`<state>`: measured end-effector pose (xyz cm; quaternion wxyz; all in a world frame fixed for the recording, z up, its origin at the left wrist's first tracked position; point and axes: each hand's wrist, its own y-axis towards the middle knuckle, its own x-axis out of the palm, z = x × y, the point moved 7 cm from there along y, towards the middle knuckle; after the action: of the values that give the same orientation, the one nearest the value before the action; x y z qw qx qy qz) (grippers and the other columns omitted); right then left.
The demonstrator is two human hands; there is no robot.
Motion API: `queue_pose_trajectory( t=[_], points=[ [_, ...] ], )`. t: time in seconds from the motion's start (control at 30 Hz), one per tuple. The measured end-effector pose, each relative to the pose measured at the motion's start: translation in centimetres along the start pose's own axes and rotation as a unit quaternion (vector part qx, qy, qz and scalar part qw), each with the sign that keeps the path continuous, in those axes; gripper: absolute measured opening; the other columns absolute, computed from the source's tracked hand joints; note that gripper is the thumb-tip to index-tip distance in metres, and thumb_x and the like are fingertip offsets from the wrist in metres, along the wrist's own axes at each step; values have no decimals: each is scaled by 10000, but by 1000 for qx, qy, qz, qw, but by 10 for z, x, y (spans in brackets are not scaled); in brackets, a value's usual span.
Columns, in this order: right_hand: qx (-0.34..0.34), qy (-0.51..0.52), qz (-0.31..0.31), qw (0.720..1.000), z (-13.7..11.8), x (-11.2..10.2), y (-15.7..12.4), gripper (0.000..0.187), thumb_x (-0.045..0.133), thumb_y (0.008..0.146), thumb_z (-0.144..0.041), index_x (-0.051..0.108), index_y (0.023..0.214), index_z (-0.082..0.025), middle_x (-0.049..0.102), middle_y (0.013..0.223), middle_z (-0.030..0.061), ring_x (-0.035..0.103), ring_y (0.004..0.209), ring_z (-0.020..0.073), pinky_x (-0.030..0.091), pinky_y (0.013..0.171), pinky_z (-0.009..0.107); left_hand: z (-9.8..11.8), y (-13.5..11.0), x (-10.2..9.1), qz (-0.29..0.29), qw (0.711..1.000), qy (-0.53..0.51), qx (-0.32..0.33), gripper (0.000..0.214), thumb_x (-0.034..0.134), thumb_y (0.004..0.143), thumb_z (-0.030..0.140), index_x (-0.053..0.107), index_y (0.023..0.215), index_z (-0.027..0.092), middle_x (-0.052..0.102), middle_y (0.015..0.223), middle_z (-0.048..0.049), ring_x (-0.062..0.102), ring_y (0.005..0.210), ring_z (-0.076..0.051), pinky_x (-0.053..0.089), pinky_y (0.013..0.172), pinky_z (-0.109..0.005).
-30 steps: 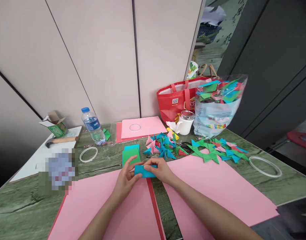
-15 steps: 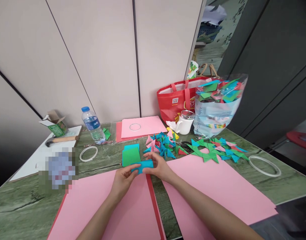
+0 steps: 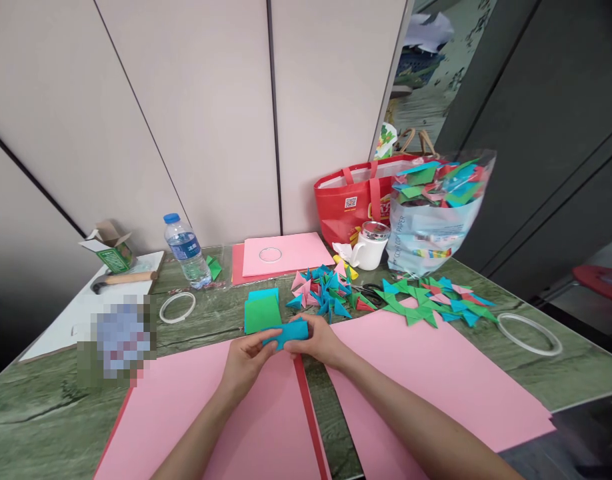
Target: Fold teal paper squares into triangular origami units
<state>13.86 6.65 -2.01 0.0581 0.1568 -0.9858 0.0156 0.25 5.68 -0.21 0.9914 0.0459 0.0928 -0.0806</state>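
Between my two hands is a folded blue paper (image 3: 289, 333), raised over the far edge of the left pink sheets (image 3: 206, 400). My left hand (image 3: 247, 359) pinches its left end between thumb and fingers. At the right end, my right hand (image 3: 319, 340) grips it with the thumb in front and the fingers curled behind. Just beyond the hands lies a small stack of green and blue paper squares (image 3: 263, 313). A heap of folded paper pieces (image 3: 329, 290) in blue, pink, green and red sits behind my right hand.
More pink sheets (image 3: 426, 373) spread to the right, with folded paper stars (image 3: 416, 303) behind them. A white mug (image 3: 370, 248), a red bag (image 3: 339, 210) and a filled plastic bag (image 3: 431, 230) stand at the back. At left are a water bottle (image 3: 186, 253), a tape ring (image 3: 177, 308) and a hammer (image 3: 123, 280).
My right fingers have come down and curled closer around the paper's right end. The blue paper is tilted slightly differently; my left hand has barely moved.
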Motion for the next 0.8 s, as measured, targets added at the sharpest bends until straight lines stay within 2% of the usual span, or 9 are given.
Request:
queue_pose_trajectory(
  t=[0.2, 0.37, 0.43, 0.63, 0.8],
  points=[
    [16, 31, 31, 999, 3, -7, 4, 388, 777, 406, -304, 544, 666, -135, 587, 549, -38, 567, 494, 126, 478, 501, 260, 2, 0, -1, 14, 1000, -2, -12, 252, 653, 633, 271, 699, 867, 188, 710, 747, -21, 613, 652, -172, 489, 588, -247],
    [19, 57, 20, 998, 3, -7, 5, 400, 771, 433, -308, 564, 729, -137, 617, 591, -18, 593, 547, 141, 499, 562, 293, 5, 1, -10, 64, 998, 23, -2, 244, 657, 627, 289, 707, 843, 188, 639, 535, 25, 497, 439, -103, 407, 418, -202],
    [19, 51, 24, 998, 3, -8, 5, 409, 769, 438, -311, 576, 753, -134, 619, 586, -17, 598, 546, 142, 502, 578, 299, 4, 1, -12, 77, 997, 23, -4, 251, 665, 619, 294, 707, 838, 181, 602, 484, 37, 464, 410, -91, 385, 400, -199],
    [19, 45, 25, 999, 5, -7, 5, 370, 761, 458, -294, 599, 742, -122, 635, 621, 2, 605, 559, 137, 503, 602, 297, -3, 1, -10, 77, 996, -29, -32, 342, 721, 549, 269, 693, 874, 167, 695, 697, -13, 605, 606, -150, 489, 586, -241],
    [22, 68, 15, 997, 8, -4, 4, 374, 736, 501, -305, 570, 785, -127, 639, 650, 10, 625, 611, 156, 514, 626, 319, -5, 0, -11, 94, 995, -17, -29, 352, 723, 544, 260, 688, 880, 160, 707, 761, -35, 631, 661, -176, 513, 628, -260]
  ],
)
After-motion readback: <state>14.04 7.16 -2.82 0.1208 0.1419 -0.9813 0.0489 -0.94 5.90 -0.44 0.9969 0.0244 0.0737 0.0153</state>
